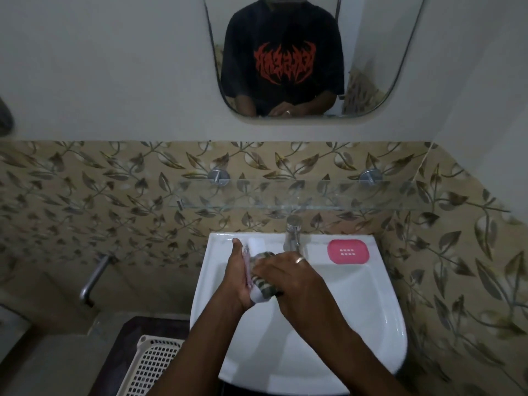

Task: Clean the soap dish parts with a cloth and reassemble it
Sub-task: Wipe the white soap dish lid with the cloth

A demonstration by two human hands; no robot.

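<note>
Over the white sink (357, 295), the left hand (238, 277) was clamped on a thin soap dish part (248, 270) held on edge, while the right hand (288, 277) pressed a bunched striped cloth (264, 284) against it. The pink soap dish tray (348, 252) lay flat on the sink's back rim, right of the tap (292, 234) and well apart from both hands.

Soap dish part (248, 264) mostly behind cloth (264, 284)
</note>
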